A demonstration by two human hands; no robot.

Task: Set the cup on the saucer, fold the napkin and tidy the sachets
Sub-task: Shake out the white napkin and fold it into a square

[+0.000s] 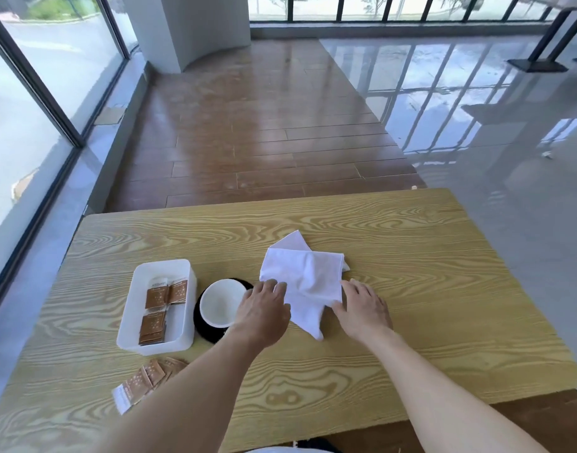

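cup [222, 305] on saucer [212, 335]; bin [159, 305] left, napkin [305, 282] right

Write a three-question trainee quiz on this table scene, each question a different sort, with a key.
1. True or false: the cup already sits on the saucer.
2. Which does the left hand touch? A) the tray B) the napkin C) the loose sachets
3. Fill in: the right hand presses the napkin's ___ edge, as the wearer sees it.

Key: 1 true; 2 B; 3 right.
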